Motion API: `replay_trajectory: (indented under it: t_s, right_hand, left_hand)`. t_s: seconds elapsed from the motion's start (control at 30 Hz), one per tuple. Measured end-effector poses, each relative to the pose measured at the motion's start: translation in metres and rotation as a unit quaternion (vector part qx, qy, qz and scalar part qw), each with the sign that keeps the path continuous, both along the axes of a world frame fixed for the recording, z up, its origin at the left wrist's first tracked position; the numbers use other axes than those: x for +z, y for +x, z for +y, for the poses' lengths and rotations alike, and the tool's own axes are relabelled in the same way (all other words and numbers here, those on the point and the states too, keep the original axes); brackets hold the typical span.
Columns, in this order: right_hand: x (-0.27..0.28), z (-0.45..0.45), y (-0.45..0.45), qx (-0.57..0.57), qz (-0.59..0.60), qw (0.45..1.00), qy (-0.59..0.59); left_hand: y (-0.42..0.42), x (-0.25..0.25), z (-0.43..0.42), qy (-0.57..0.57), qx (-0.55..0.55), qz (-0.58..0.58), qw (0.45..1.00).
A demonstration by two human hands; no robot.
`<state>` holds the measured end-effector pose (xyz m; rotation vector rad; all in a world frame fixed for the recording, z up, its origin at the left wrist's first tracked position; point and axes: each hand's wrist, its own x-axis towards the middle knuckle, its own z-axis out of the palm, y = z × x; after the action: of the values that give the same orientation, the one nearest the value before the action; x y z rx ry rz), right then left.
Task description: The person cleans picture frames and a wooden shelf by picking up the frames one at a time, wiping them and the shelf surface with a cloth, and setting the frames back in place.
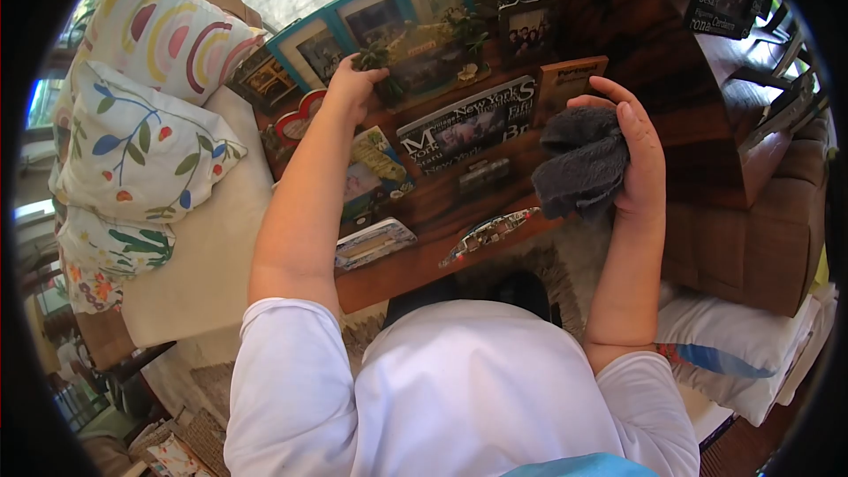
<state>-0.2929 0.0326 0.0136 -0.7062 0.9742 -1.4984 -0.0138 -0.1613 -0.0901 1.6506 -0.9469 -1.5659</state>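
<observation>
My left hand (pixel 358 88) reaches over the dark wooden table and its fingers pinch the left side of a frame decorated with small palm trees (pixel 424 57). Behind it stands a teal three-part photo frame (pixel 367 18). In my right hand (pixel 640 146) is a bunched dark grey cloth (pixel 579 163), held above the table's right part. Between the hands stands a New York photo frame (pixel 468 124). A colorful upright frame (pixel 375 168) is below my left hand, and a wooden frame (pixel 565 79) is just behind the cloth.
Patterned cushions (pixel 141 141) lie on a beige sofa (pixel 194 274) at left. A red heart-shaped frame (pixel 299 115), a white patterned frame (pixel 375 243) and a boat-shaped ornament (pixel 488 234) stand near the table edges. A brown seat (pixel 742 238) is at right.
</observation>
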Motion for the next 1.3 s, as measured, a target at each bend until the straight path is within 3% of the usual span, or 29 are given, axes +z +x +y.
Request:
replay_trajectory:
  t_s: [0.13,0.17,0.23,0.33,0.43,0.57,0.7,0.73,0.77,0.8,0.87,0.97,1.1,1.2,1.3]
  right_hand:
    - [0.003,0.011,-0.009,-0.035,0.001,0.999,0.007]
    - [0.004,0.014,-0.012,-0.045,0.001,0.999,0.008]
    - [0.001,0.019,-0.019,-0.038,-0.027,0.999,0.014]
    - [-0.012,0.024,-0.022,-0.084,-0.102,0.99,0.044]
    - [-0.011,0.029,-0.018,-0.097,-0.187,0.976,0.058]
    - [0.003,0.025,-0.002,-0.091,-0.231,0.969,0.004]
    - [-0.013,-0.003,0.034,-0.135,-0.054,0.989,0.021]
    - [-0.027,-0.013,0.045,-0.132,0.018,0.991,0.007]
    - [-0.036,-0.02,0.058,-0.125,0.181,0.975,-0.028]
    - [-0.036,-0.026,0.071,-0.094,0.369,0.922,-0.072]
    - [-0.03,-0.036,0.097,0.007,0.548,0.81,-0.211]
    - [-0.002,-0.035,0.115,0.037,0.742,0.646,-0.173]
    - [0.024,-0.049,0.099,0.019,0.785,0.594,-0.177]
    - [0.04,-0.05,0.108,0.064,0.716,0.681,-0.137]
    - [0.066,-0.047,0.118,0.051,0.716,0.668,-0.198]
  left_hand:
    - [-0.001,0.028,0.024,-0.081,0.101,-0.104,0.986]
    - [-0.001,0.032,0.034,-0.185,0.025,-0.153,0.97]
    - [-0.001,0.039,0.06,-0.379,-0.128,-0.24,0.884]
    - [-0.017,0.054,0.093,-0.393,-0.37,-0.407,0.737]
    - [-0.03,0.068,0.095,-0.277,-0.456,-0.502,0.681]
    - [-0.028,0.061,0.091,-0.31,-0.43,-0.464,0.71]
    - [-0.026,0.047,0.097,-0.39,-0.351,-0.292,0.8]
    - [-0.027,0.047,0.098,-0.384,-0.35,-0.262,0.813]
    - [-0.027,0.048,0.097,-0.378,-0.348,-0.233,0.826]
    - [-0.027,0.049,0.096,-0.372,-0.346,-0.203,0.837]
    - [-0.023,0.052,0.091,-0.406,-0.322,-0.152,0.842]
    - [-0.004,0.068,0.088,-0.415,-0.302,-0.115,0.85]
    - [0.009,0.083,0.092,-0.483,-0.283,-0.054,0.827]
    - [0.014,0.089,0.092,-0.494,-0.282,-0.037,0.822]
    - [0.024,0.111,0.093,-0.438,-0.309,-0.006,0.844]
